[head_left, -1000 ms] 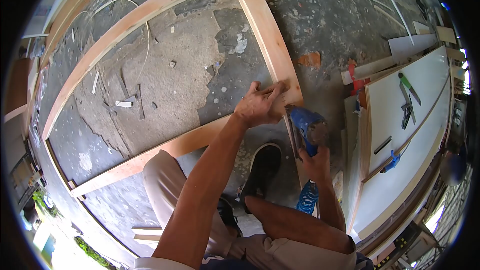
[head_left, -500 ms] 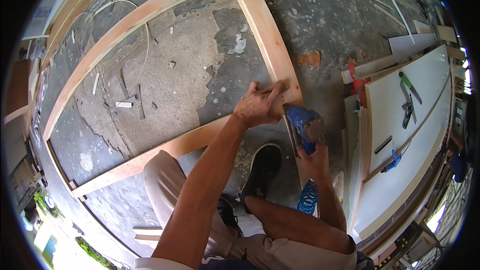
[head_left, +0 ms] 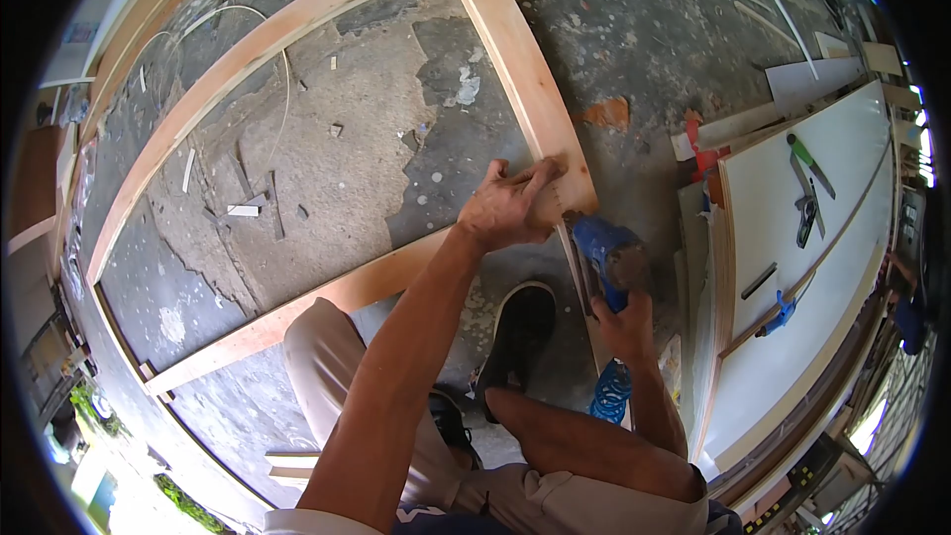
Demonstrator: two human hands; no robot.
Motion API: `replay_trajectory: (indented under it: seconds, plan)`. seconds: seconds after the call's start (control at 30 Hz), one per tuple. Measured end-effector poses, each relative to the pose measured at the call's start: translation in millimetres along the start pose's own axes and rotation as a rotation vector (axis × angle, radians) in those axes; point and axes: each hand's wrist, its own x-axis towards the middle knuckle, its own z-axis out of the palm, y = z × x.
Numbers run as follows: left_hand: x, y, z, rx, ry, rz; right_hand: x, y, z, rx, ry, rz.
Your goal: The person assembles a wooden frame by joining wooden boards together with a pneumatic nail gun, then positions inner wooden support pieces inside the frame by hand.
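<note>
A pale wooden frame [head_left: 517, 64] lies on the floor in front of me. My left hand [head_left: 505, 206] grips its near right corner, with the thumb and fingers spread across the joint of the boards. In my right hand [head_left: 626, 325] is a blue nail gun [head_left: 606, 250], its handle wrapped by my fingers. The gun's nose sits against or very close to the outer edge of that corner; actual contact is hard to make out. A coiled blue air hose [head_left: 610, 391] runs down from the gun's handle.
White panels [head_left: 842, 208] are stacked at the right, bearing a green-handled tool [head_left: 812, 166] and a blue clamp [head_left: 780, 315]. A red tool [head_left: 701, 151] lies beside the stack. Scraps [head_left: 243, 209] litter the worn floor inside the frame. My shoe [head_left: 522, 327] is beside the corner.
The nail gun and my right hand have shifted slightly right, away from the corner. My left hand keeps its hold on the frame. The whole view has moved a little.
</note>
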Motion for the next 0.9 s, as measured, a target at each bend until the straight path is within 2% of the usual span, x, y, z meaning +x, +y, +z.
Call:
replay_trajectory:
  seconds: [0.03,0.1,0.3,0.73,0.83,0.9]
  plan:
    - [0.5,0.8,-0.3,0.016,0.006,0.008,0.3,0.6,1.4,0.002,0.003,0.003]
    - [1.3,1.7,-1.2,0.014,-0.022,-0.01,3.7,-1.8,5.0,0.016,0.047,-0.124]
    - [1.0,2.1,-3.3,0.008,-0.035,-0.023,4.8,-9.3,3.0,-0.032,-0.012,-0.018]
    - [1.3,1.5,-2.0,0.021,-0.037,-0.014,2.9,-8.6,4.0,-0.098,0.022,-0.119]
    - [1.3,3.0,-5.9,0.006,-0.035,-0.003,-11.6,-11.4,0.4,-0.04,0.033,-0.075]
    - [2.6,4.0,-7.3,-0.002,-0.051,-0.026,-35.3,3.7,-7.7,0.008,0.034,0.202]
